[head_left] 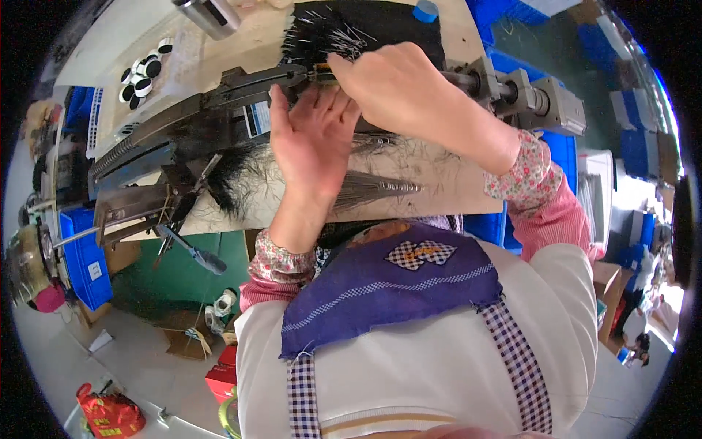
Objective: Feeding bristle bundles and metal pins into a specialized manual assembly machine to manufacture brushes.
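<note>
My left hand [316, 135] is turned palm up with its fingers stretched toward the dark metal machine [274, 77]; nothing shows on the palm. Above its fingertips, my right hand [398, 84] is closed, thumb and fingers bent in at the machine's narrow jaw area. Whatever the right fingers pinch is hidden or too small to make out. Just beyond it lies a black cloth [409, 29] with a pile of thin silvery wire pieces [347, 36]. On the near side of the machine rests a bundle of thin grey wires [376, 188].
Black bristles [230, 179] heap by the machine's near left part. A motor-like block [559, 106] ends the shaft at right. A clear tray [172, 80] holds several black-and-white round pieces [142, 77]. Nearby are a steel cup [208, 16], a blue cap [425, 11] and a blue bin [85, 256].
</note>
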